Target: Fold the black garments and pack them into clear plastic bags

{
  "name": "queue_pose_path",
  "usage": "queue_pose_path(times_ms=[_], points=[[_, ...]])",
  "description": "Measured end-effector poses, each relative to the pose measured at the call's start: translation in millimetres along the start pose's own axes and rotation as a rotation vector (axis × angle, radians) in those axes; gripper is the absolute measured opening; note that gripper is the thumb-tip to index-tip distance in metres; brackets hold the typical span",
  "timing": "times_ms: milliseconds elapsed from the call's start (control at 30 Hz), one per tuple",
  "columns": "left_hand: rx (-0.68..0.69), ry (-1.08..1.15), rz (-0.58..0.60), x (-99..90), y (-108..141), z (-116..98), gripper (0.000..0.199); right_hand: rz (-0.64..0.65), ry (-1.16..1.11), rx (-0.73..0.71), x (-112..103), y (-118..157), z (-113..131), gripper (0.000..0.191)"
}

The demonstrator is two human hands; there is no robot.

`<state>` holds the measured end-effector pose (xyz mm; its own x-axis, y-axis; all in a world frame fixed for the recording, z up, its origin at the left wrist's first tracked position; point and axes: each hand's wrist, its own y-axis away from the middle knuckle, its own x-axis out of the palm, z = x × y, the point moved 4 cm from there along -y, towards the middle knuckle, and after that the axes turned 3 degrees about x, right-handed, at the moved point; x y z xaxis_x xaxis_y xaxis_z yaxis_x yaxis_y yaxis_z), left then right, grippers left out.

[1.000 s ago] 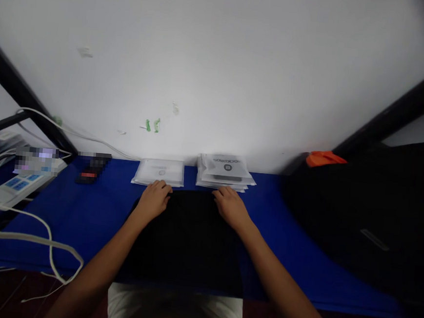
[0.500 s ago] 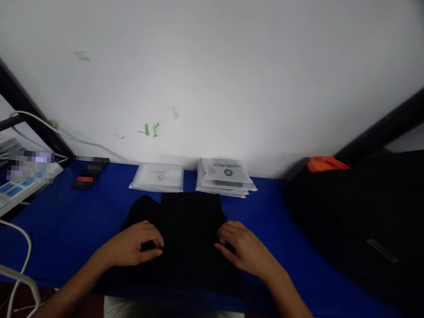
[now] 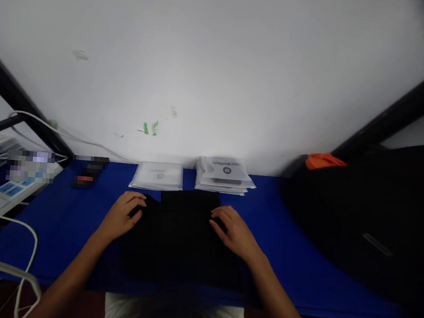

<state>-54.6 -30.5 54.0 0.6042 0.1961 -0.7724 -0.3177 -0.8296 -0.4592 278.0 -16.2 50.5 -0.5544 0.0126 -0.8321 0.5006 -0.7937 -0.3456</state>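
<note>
A piece of black cloth (image 3: 185, 240), perhaps a garment, lies on the blue table in front of me. Its upper middle part is a squared panel, and its dark folds are hard to make out. My left hand (image 3: 124, 216) rests at the cloth's upper left edge, fingers bent over it and thumb held apart. On the right side of the panel lies my right hand (image 3: 231, 229), its fingertips touching the fabric and its thumb spread from the fingers. Neither hand visibly grips the cloth.
Behind the cloth lie a flat frosted bag (image 3: 159, 177) and a stack of similar bags (image 3: 223, 177). A large black item (image 3: 358, 214) with an orange piece (image 3: 324, 161) fills the right. A power strip (image 3: 14, 190), white cables (image 3: 32, 243) and a blurred dark object (image 3: 90, 171) are left.
My left hand has moved up and left to the cloth's upper left edge. My right hand has shifted slightly up and left along the panel's right side.
</note>
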Motion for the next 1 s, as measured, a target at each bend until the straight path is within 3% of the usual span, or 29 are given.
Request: queue_pose_path(times_ms=[133,233,367,433,500,600,700,767,867,933,1000], points=[[0.072,0.272,0.212,-12.4,10.0,-28.6,0.010,0.021,-0.010,0.040,8.5,9.3,-10.7,0.020],[0.035,0.326,0.374,-7.1,23.8,-27.5,0.019,0.055,-0.032,0.053,12.4,14.1,-14.2,0.022],[-0.168,0.133,0.254,1.1,39.1,2.1,0.014,0.032,-0.049,0.076,12.9,15.2,-15.4,0.025],[-0.218,0.038,0.243,4.1,43.6,12.5,0.035,0.015,-0.055,0.084,12.2,15.4,-15.7,0.026],[-0.230,-0.020,0.285,5.4,44.2,15.9,0.041,-0.012,-0.062,0.093,10.6,16.0,-16.0,0.025],[-0.215,-0.018,0.316,-1.6,37.9,11.0,0.021,-0.060,-0.074,0.126,7.1,17.4,-17.1,0.024],[-0.330,0.058,0.327,-16.6,28.8,7.8,0.015,-0.098,-0.083,0.159,4.5,18.2,-18.1,0.024],[-0.483,0.075,0.233,-30.4,22.1,9.9,0.021,-0.114,-0.091,0.173,3.7,18.3,-19.0,0.023],[-0.641,0.042,-0.133,-48.5,11.6,8.5,0.042,-0.128,-0.107,0.187,3.4,18.3,-20.8,0.023],[-0.630,0.018,-0.373,-48.5,6.1,-0.9,0.049,-0.126,-0.119,0.193,3.7,18.4,-21.8,0.023],[-0.523,0.026,-0.426,-34.5,0.1,-15.7,0.043,-0.121,-0.127,0.197,4.0,18.7,-22.2,0.023]])
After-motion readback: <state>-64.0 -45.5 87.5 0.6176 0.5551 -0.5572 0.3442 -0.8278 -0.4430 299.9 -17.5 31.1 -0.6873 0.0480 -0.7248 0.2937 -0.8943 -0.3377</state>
